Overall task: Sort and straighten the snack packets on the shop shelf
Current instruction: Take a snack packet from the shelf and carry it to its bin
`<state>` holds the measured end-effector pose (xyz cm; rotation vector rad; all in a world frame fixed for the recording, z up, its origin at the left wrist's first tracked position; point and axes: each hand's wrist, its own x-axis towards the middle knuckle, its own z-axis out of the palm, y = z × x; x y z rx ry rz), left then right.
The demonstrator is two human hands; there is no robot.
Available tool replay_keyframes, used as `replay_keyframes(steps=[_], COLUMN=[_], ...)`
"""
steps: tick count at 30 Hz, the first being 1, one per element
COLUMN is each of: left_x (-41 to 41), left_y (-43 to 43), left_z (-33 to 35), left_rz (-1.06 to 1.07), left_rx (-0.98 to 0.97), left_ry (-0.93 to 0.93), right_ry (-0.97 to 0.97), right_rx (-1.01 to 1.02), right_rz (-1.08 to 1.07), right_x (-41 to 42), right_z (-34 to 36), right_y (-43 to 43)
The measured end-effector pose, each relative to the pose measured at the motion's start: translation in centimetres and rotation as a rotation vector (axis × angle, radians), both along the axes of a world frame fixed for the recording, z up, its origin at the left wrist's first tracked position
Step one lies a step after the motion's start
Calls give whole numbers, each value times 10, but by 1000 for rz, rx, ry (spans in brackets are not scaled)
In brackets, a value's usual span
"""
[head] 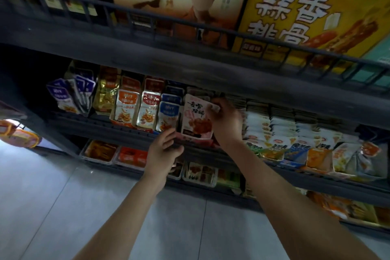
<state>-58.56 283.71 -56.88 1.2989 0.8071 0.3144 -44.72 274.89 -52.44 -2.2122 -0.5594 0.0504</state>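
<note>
On the middle tier of the dark metal shop shelf (126, 131), a pale pink snack packet with a brown meat picture (197, 118) stands upright at the front rail, just right of a blue-topped silver packet (167, 116). The right hand (226, 120) pinches the pink packet's upper right corner, thumb in front; its other fingers are hidden behind the packet and the row. The left hand (163, 151) sits at the rail below the packet's lower left corner, fingers loosely curled; whether it touches the packet or only the rail cannot be told. The packets behind the pink one are in shadow under the upper shelf board (190, 57) and hard to read. To the right, stacked white packets (280, 129) blur together. The lowest tier's clear trays (101, 152) are partly covered by the forearms.
</note>
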Motion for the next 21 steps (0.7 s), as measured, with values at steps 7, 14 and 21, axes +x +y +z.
replay_keyframes(steps=[7,14,21], left_x=[52,78,78], left_y=[27,37,39], left_z=[-2,-15,-32], left_rz=[-94,-77,-6], left_rx=[-53,-123,-189], left_ry=[-98,-100,-94], right_ry=[9,-50,-16], right_rx=[-150,-214,-392], right_rz=[-24,39,131], right_x=[38,40,43], right_z=[-25,-40,-43], right_y=[19,23,21])
